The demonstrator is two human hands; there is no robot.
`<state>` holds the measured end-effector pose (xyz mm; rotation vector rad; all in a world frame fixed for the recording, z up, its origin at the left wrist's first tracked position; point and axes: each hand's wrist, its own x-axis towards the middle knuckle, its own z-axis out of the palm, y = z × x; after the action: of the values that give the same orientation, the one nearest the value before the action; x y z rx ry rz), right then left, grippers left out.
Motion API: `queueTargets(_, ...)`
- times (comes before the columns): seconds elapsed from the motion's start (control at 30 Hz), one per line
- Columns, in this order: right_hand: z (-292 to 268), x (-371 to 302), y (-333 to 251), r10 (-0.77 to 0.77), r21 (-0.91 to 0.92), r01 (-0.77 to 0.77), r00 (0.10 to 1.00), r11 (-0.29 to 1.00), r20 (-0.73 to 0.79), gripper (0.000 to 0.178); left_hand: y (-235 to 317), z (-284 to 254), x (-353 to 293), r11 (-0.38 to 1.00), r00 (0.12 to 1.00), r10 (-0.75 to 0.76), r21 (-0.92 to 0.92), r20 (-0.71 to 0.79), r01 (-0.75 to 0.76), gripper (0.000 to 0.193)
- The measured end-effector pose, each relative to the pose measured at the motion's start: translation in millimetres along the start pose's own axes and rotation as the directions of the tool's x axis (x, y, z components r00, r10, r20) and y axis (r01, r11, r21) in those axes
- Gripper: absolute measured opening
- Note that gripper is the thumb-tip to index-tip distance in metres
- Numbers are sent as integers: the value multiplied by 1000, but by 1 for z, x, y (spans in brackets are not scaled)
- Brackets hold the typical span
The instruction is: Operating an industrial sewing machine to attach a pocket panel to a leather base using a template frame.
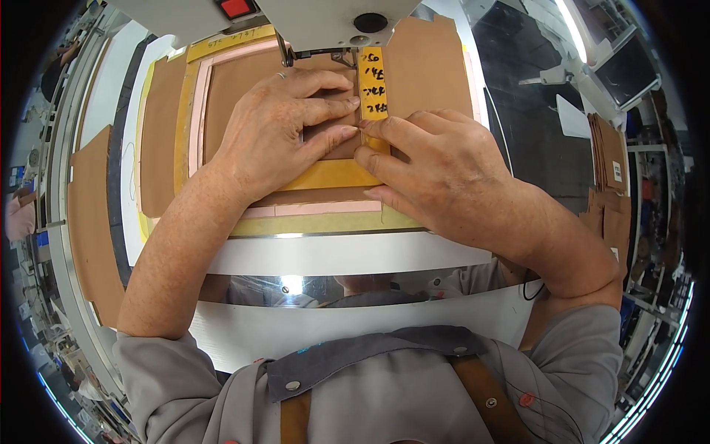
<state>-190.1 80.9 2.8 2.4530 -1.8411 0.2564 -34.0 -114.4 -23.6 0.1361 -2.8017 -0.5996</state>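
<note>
i have the left hand (277,122) over the brown sheet (224,96) and the right hand (447,159) at the yellow strip (373,78), near the machine head (318,26). fingertips nearly meet at the strip's edge; over my feed i cannot tell whether they pinch anything.

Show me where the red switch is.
The red switch sits on the white machine, at the head view's top edge, left of centre, beyond the left hand.

Worn are a grey shirt (384,396), dark snapped collar (336,362), brown straps (484,388) and a ring (282,75) on the left fingers (316,83).
</note>
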Motion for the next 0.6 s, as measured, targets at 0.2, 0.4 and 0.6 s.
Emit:
queueTargets(0.2, 2, 2, 5, 39, 1, -39, 999, 999, -23, 38, 4, 2, -1, 986, 991, 105, 139, -80, -93, 33)
queueTargets(0.4, 7, 4, 11, 19, -40, -23, 995, 999, -101, 30, 1, 0, 0, 973, 994, 91, 218, -54, -77, 40)
queueTargets(0.6, 10, 5, 17, 36, -36, -40, 994, 999, -105, 34, 10, -7, -8, 959, 997, 78, 274, -8, -73, 46)
